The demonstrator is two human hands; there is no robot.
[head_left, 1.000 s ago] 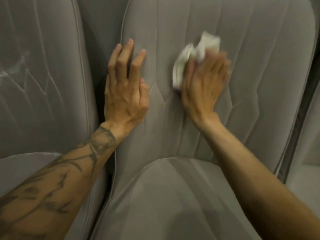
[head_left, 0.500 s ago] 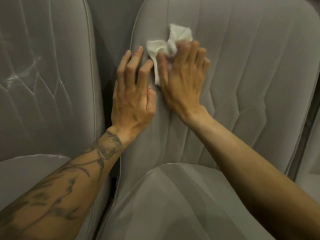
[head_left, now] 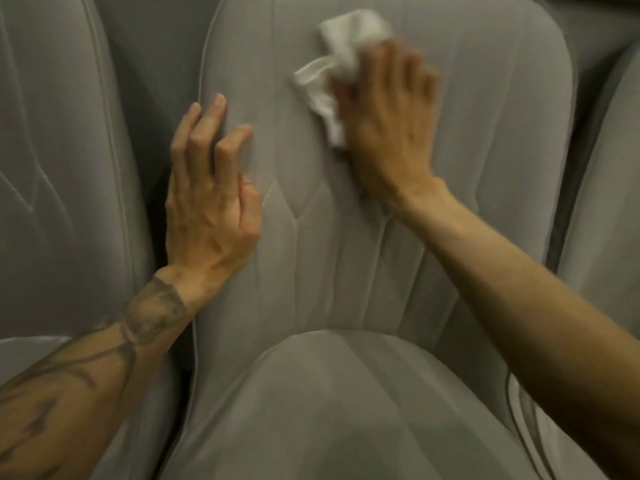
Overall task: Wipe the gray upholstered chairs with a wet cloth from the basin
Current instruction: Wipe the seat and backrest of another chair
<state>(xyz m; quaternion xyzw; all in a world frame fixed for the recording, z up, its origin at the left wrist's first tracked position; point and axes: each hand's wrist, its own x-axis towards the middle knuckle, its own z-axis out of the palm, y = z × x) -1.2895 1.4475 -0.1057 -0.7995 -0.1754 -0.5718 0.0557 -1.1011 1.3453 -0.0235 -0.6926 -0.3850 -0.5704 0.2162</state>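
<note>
Right hand (head_left: 384,129) presses white cloth (head_left: 330,69) flat-fingered on gray chair backrest (head_left: 485,174), left hand (head_left: 211,209) rests alongside, fingers (head_left: 212,114) loosely extended, empty.

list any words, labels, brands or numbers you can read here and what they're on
None: no readable text anywhere in view.
The gray chair and the white cloth are plain, with no tag or print showing.
The tattoo on the left forearm shows dark lines, with no letters I can make out.

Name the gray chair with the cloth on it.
The middle chair: the right hand presses the white cloth on its backrest and the left hand rests at its edge. The left chair and right chair are untouched.
</note>
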